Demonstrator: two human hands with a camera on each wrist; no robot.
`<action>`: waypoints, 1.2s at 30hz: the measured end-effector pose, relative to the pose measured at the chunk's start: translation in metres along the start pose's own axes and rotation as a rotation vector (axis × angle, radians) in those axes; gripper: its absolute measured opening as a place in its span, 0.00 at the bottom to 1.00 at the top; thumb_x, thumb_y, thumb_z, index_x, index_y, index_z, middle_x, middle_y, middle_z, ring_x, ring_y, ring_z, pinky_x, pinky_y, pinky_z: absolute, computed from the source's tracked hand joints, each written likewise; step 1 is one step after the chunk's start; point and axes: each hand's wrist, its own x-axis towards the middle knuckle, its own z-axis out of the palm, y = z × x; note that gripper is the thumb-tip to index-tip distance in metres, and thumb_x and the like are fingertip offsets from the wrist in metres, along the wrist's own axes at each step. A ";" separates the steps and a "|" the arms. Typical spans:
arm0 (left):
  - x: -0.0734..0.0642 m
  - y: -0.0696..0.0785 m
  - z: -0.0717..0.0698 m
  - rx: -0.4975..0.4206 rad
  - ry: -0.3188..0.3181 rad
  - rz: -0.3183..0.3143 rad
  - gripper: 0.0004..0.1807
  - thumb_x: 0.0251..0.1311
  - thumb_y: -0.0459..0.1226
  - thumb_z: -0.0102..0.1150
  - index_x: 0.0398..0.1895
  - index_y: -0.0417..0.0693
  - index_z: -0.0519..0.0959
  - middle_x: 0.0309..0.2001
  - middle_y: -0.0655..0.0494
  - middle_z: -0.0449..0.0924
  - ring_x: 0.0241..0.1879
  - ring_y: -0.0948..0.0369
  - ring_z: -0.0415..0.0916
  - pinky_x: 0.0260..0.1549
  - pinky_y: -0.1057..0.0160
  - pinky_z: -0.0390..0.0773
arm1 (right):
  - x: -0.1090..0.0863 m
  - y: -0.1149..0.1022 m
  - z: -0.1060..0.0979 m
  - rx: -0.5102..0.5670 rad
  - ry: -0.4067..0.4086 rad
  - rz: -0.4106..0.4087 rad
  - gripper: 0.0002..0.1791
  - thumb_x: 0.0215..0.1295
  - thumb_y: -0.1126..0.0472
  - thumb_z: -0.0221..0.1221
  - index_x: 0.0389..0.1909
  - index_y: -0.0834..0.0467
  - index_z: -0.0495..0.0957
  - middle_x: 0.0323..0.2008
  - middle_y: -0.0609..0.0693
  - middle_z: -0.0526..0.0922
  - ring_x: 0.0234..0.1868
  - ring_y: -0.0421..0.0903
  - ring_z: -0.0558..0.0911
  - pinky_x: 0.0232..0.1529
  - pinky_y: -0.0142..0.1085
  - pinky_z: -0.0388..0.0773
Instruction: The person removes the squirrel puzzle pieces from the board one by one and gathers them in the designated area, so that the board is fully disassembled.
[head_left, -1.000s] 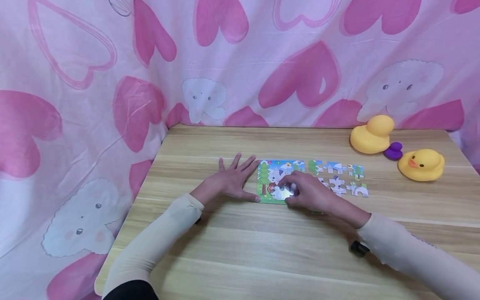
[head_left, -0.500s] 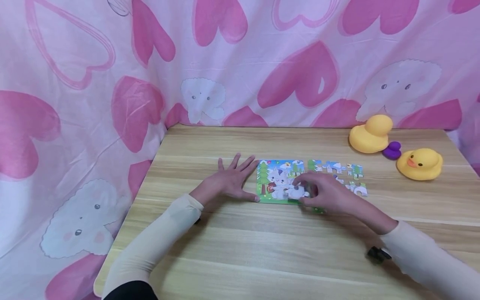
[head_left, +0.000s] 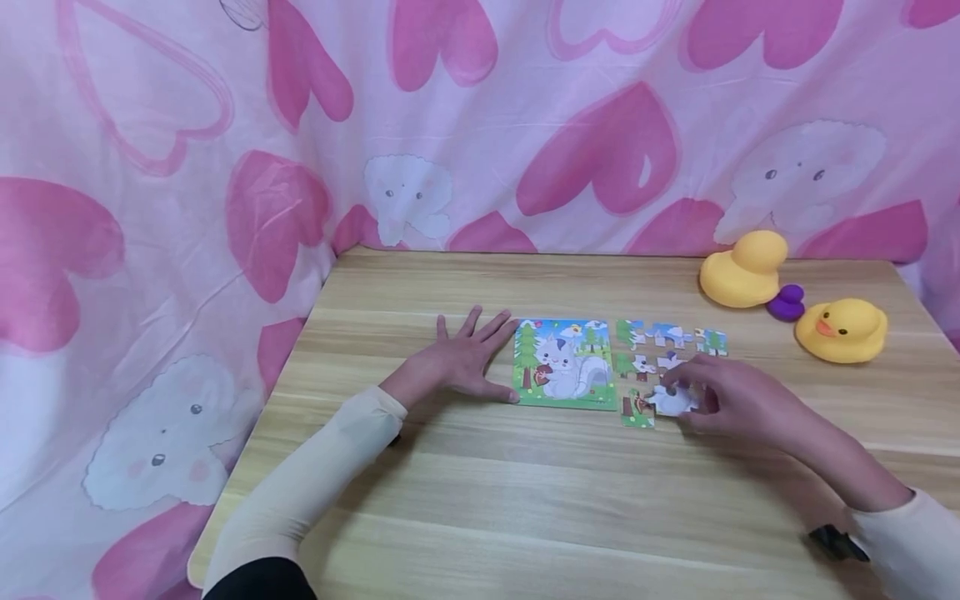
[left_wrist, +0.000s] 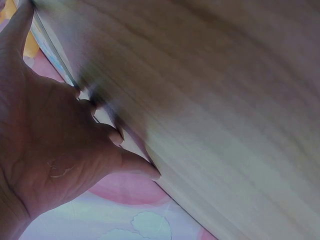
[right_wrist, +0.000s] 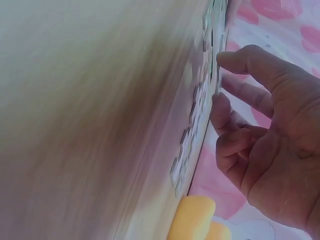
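Observation:
My left hand point(head_left: 467, 363) lies on the table with its fingers spread, thumb and a fingertip at the left edge of a squirrel picture card point(head_left: 566, 367). The left wrist view shows the same straight, spread fingers. My right hand point(head_left: 742, 402) pinches a mostly white puzzle piece point(head_left: 672, 402) between thumb and fingers, low over the table. It is just right of a green corner puzzle piece point(head_left: 639, 410); whether it touches the table I cannot tell. Several other puzzle pieces point(head_left: 669, 335) lie in loose rows behind it, some hidden by the hand.
Two yellow rubber ducks point(head_left: 738, 279) and a small purple duck point(head_left: 786, 303) stand at the back right of the wooden table point(head_left: 450, 492). A pink heart-patterned curtain point(head_left: 465, 125) hangs behind and to the left.
My right hand has moved right with the white puzzle piece, from over the picture card to the loose pieces, uncovering the card. My left hand has stayed still.

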 end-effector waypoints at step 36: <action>0.000 0.002 -0.003 -0.004 -0.015 -0.002 0.70 0.50 0.83 0.54 0.87 0.72 0.28 0.88 0.67 0.22 0.87 0.41 0.22 0.69 0.13 0.33 | 0.033 -0.048 0.026 0.118 -0.012 -0.058 0.23 0.69 0.56 0.70 0.64 0.45 0.79 0.55 0.46 0.78 0.38 0.39 0.76 0.35 0.31 0.76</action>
